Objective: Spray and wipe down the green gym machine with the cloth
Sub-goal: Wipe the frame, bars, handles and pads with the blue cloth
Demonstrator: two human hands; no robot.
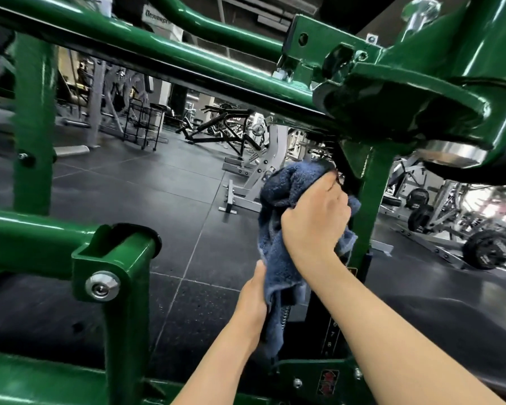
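Our right hand [314,216] grasps the blue cloth [278,247], pressing it to the green gym machine [365,217]. Our left hand [253,293] grasps its hanging end.

Glossy green-painted metal machine frame [164,58], fluffy blue terry cloth [284,188], matt speckled rubber floor [146,194].

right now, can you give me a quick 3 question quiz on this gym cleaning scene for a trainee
1. True or false: the right hand presses the blue cloth against the green upright post.
2. What does the left hand hold? A) a spray bottle B) the cloth's hanging lower part C) a weight plate
3. Fill in: the floor is covered in dark ____ tiles.

Key: 1 true; 2 B; 3 rubber-like (black speckled)
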